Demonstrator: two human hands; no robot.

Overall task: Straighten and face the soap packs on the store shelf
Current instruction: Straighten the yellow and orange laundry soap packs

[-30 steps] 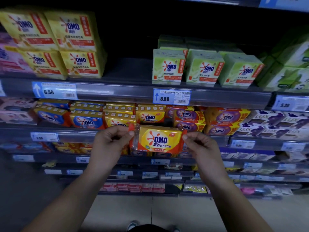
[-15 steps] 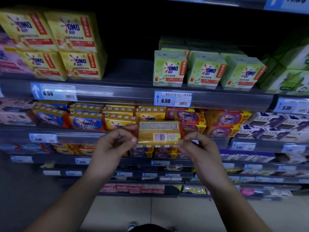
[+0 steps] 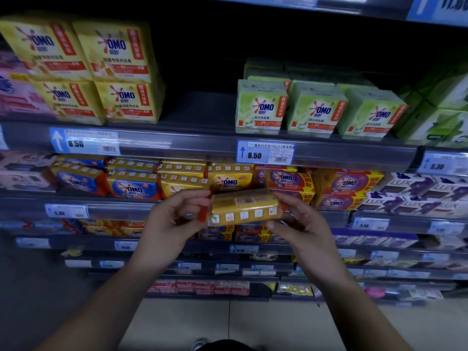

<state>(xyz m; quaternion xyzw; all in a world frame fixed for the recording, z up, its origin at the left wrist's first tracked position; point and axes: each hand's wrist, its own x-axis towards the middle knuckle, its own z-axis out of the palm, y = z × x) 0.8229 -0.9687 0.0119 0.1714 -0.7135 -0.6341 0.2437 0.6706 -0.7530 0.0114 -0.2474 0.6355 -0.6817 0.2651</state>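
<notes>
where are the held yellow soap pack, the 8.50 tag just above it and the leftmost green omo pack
yellow soap pack (image 3: 244, 211), head view, on the face with the small squares
8.50 price tag (image 3: 266, 152), head view, middle of the label
leftmost green omo pack (image 3: 263, 107), head view, on its front logo

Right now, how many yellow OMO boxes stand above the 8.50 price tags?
4, stacked two on two at the left: upper left box, upper right box, lower left box, lower right box. Others may be hidden behind.

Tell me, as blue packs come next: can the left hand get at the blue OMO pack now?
Probably not yet: the left hand pinches the yellow soap pack, though nothing blocks the blue OMO pack.
</notes>
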